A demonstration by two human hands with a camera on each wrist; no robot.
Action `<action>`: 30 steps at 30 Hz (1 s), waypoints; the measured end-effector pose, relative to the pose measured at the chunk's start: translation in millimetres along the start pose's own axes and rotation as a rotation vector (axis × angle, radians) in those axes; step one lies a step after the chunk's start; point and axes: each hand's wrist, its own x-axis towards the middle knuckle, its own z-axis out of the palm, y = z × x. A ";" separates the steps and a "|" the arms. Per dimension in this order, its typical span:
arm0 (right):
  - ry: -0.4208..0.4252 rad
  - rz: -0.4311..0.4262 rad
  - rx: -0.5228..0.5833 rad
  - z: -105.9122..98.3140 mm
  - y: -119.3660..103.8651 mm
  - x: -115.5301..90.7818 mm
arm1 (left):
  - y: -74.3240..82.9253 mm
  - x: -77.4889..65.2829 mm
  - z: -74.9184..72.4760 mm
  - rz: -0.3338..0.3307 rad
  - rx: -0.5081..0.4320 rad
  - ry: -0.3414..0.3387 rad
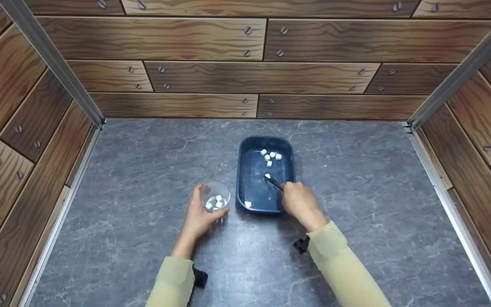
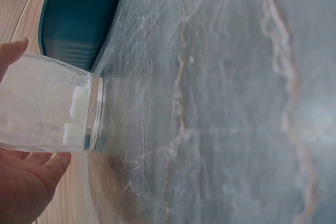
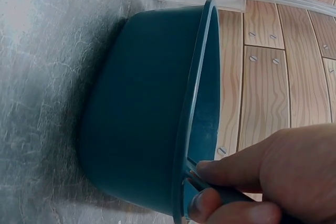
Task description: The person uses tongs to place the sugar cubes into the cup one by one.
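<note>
My left hand (image 1: 199,217) holds a clear cup (image 2: 37,98) upright, thumb on one side and fingers on the other, left of a dark blue tub (image 1: 240,170). Several small white cubes (image 1: 219,204) lie at the bottom of the cup. My right hand (image 1: 300,202), over the tub's right rim, grips small black tongs (image 1: 274,183) that slant down into it. At their tips is a white cube (image 1: 267,175). Farther back in the tub lies a group of several white cubes (image 1: 272,154), and one more cube (image 1: 248,204) sits in its near left corner.
The tub stands on a grey marbled tabletop (image 1: 143,170). Wood-patterned panels (image 1: 211,76) wall in the back and both sides, with metal edging (image 1: 53,55) at the corners. Dark wrist straps (image 1: 200,277) show below the sleeves.
</note>
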 end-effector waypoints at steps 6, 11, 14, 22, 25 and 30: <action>0.010 0.001 0.008 0.5 0.3 -0.7 | 0.5 0.0 0.1 0.018 -0.005 0.003; 0.005 0.018 0.045 1.4 2.6 -0.5 | 1.4 -0.5 0.3 0.024 -0.006 0.011; -0.002 0.044 0.093 1.6 4.0 -1.8 | 1.3 -0.9 0.3 0.020 0.005 0.012; -0.038 0.108 0.222 -3.2 4.6 -6.3 | 0.6 -0.7 -0.2 -0.003 0.027 0.012; -0.046 0.115 0.249 -5.0 4.3 -8.2 | 0.7 -1.4 -0.5 -0.021 0.033 0.012; -0.031 0.092 0.327 -5.2 4.9 -13.4 | 0.7 -2.2 -0.4 -0.025 0.028 0.006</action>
